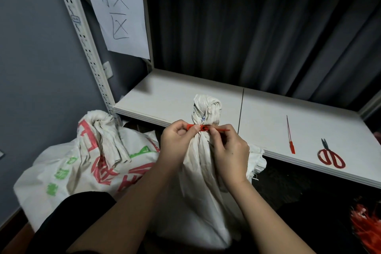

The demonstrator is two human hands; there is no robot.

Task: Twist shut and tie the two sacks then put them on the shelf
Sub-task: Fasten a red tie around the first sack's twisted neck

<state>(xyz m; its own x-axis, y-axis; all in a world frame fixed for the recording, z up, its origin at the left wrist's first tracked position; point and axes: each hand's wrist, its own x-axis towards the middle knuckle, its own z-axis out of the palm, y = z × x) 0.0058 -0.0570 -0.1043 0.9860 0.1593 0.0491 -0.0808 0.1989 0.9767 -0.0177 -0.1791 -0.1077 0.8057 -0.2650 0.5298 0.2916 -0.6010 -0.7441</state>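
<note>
Overhead, a paper sign (117, 8) taped to the shelf (185, 97) upright bears handwritten characters, the lowest reading 区; the printed sack (78, 163) at your left carries red and green lettering too creased to read, its twisted neck untied. Your left hand (175, 142) and right hand (228, 150) are both closed on the red zip tie (203, 128) around the plain sack (202, 181)'s twisted neck, below the shelf's front edge. Contents of both sacks are hidden.

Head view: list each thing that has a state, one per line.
Plain sack: neck twisted shut, red tie around it.
Printed sack: neck twisted, no tie visible.
Left hand: pinching the tie's head.
Right hand: pinching the tie's tail.
Spare tie: unused, on shelf.
Scissors: closed, on shelf.
</note>
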